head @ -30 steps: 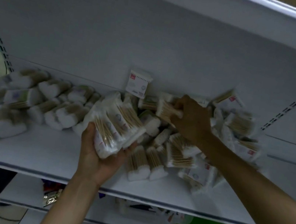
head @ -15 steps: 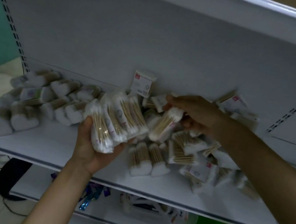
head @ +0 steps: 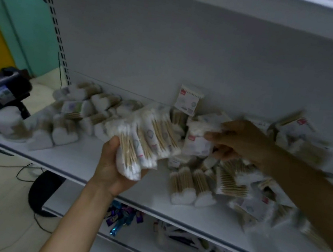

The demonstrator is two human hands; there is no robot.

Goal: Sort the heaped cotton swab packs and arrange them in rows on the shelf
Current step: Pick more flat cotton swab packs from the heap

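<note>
Above the shelf (head: 81, 161) edge, the left hand (head: 113, 172) grips a fanned bundle of swab packs (head: 148, 140). Beside it, the right hand (head: 241, 141) pinches one pack (head: 201, 129). The heap (head: 230, 186) lies below-right; the rows (head: 80, 112) stand left.

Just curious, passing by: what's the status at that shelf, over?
Left hand grips a bundle of swab packs. Right hand pinches one pack above the heap. Heap crowds the right of the shelf.
</note>
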